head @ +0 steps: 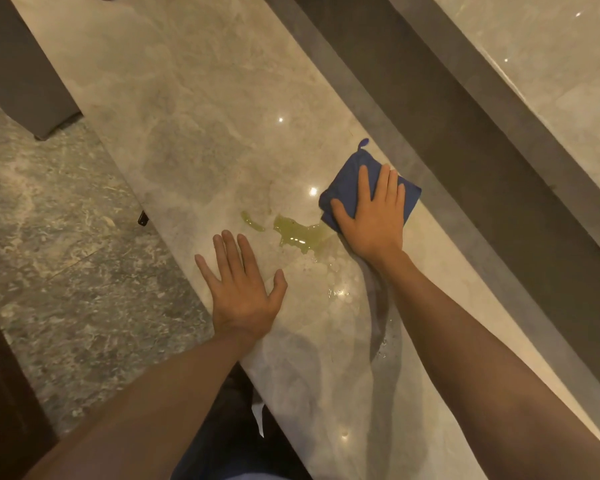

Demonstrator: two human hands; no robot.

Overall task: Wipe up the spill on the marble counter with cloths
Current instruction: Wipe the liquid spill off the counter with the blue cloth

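A yellow-green spill (298,233) lies in the middle of the pale marble counter (194,109), with a thin streak to its left and wet smears nearer me. A folded blue cloth (350,183) sits just right of the spill, touching its edge. My right hand (373,216) presses flat on the cloth, fingers spread. Nearer the counter's front edge, my left hand (243,289) rests flat on the bare marble, holding nothing.
A raised dark ledge (482,140) runs along the far side of the counter, with a higher marble surface (551,64) beyond it. The grey stone floor (66,237) lies to the left, below the counter's edge. A dark cabinet (18,74) stands at upper left.
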